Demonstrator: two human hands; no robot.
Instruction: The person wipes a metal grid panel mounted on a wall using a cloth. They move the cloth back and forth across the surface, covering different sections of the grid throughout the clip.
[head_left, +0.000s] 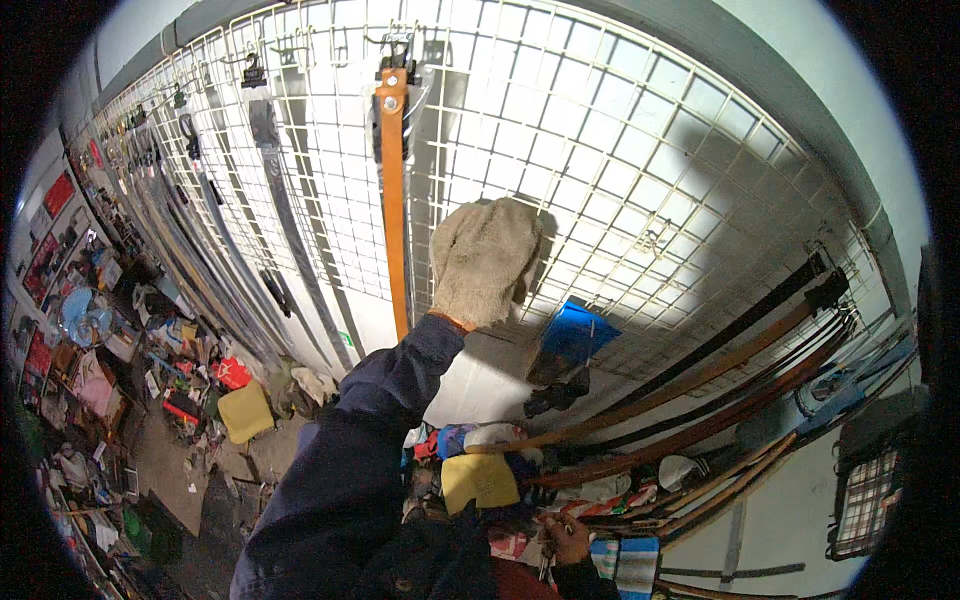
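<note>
My left hand (487,262), in a beige knitted work glove, is held against the white wire grid (590,130) on the wall. Its fingers curl away from view, so what they grip is hidden. Just left of it hangs a tan leather belt (394,200) with two snaps, in a clear sleeve on a black hanger. A blue packet (578,330) hangs lower right of the glove. My right hand (568,540) is bare and low in front of me, fingers curled; anything in them is too small to make out.
More belts in clear sleeves (275,170) hang along the grid to the left. Brown and black belts (700,370) hang at the right. Cluttered goods, a yellow stool seat (245,411) and another yellow piece (480,482) lie below. A plaid item (866,500) hangs far right.
</note>
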